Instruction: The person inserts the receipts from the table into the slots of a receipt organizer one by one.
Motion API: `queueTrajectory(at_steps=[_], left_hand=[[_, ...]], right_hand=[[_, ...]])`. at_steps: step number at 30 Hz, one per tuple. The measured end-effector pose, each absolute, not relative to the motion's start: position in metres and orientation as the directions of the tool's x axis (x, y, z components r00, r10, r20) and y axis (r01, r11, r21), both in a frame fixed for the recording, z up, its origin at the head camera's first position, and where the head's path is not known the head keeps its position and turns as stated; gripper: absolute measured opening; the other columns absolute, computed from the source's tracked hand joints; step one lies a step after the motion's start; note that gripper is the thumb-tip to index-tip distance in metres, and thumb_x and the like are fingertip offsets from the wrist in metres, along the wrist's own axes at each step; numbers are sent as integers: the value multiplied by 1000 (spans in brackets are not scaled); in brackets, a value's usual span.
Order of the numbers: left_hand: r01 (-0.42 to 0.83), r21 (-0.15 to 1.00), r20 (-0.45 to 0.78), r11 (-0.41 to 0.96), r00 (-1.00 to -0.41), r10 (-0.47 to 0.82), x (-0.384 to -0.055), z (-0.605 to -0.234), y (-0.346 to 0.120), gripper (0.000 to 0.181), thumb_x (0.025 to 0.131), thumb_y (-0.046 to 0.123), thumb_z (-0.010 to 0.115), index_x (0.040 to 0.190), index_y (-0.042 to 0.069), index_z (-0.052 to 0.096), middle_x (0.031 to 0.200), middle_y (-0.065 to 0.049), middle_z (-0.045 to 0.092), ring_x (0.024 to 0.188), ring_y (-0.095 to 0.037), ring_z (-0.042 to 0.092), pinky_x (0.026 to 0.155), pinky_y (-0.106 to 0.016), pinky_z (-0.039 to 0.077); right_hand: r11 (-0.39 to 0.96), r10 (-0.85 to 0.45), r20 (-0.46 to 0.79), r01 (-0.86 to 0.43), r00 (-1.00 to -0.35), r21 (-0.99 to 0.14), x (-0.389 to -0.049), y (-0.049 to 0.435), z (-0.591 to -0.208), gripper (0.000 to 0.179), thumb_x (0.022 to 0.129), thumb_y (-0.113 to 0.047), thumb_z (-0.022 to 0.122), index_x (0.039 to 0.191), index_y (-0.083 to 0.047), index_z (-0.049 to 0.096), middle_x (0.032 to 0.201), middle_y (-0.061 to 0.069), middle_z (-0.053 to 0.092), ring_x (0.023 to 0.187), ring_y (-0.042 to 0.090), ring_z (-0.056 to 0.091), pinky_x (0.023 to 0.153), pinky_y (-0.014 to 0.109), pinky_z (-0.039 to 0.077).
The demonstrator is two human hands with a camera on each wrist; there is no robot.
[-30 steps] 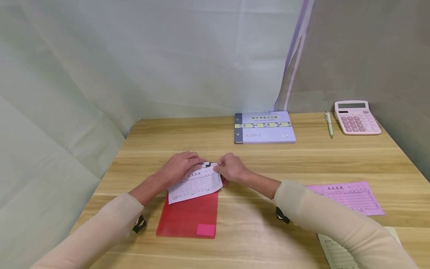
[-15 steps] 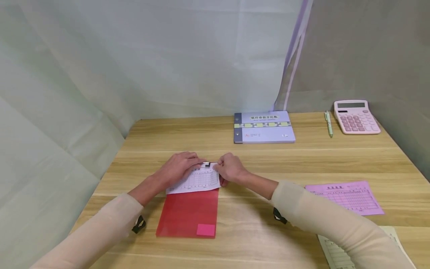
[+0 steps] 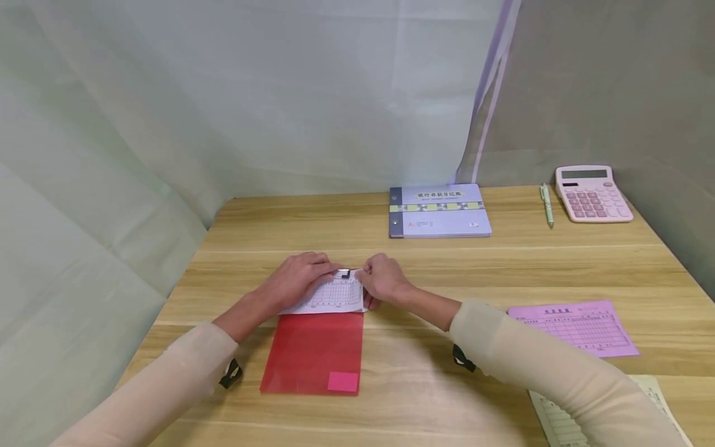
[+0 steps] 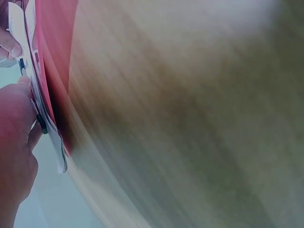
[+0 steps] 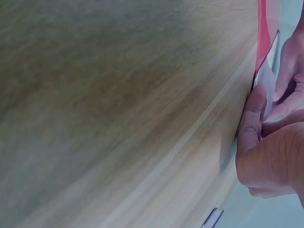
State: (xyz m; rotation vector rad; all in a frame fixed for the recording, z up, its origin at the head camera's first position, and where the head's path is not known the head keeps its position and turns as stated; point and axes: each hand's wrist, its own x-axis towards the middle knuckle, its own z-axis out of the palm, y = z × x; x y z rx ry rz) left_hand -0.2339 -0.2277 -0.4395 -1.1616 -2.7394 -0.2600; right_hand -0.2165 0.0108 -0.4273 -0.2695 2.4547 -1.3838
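A red clip folder (image 3: 315,351) lies on the table, with a pink label (image 3: 342,382) at its lower right corner. Over its top part is a white printed form (image 3: 335,295), its upper edge at a metal clip (image 3: 344,274) with a black end. My left hand (image 3: 296,274) grips the clip from the left and covers part of the form. With thumb and fingers, my right hand (image 3: 385,279) pinches the form's upper right corner; some of its fingers reach under the folder's edge. In the left wrist view, the form's edges (image 4: 59,152) stand slightly apart from the red cover.
At the back lies a blue-purple ledger book (image 3: 441,217). Further right are a green pen (image 3: 547,207) and a pink calculator (image 3: 594,195). A pink form (image 3: 586,329) and a pale yellow form (image 3: 561,425) lie partly under the right forearm.
The white form's lower edge has moved up toward the clip and straightened, so more of the red folder shows. Both hands have stayed nearly in place.
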Motion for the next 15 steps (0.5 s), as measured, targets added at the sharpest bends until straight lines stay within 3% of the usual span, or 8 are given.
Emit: queueTrajectory(at_steps=[15], left_hand=[[734,64,244,676,-669,703,-233,-443,-227,34,99,20,78,133,13,76,106,-1,70,92,-15,64,81,-32,59]], right_hand=[[515,-308,-217,29,-926,-857,-218,11,-424,30,109,-9,58,83,5,65,55,13,66,45,22,67,47,31,58]])
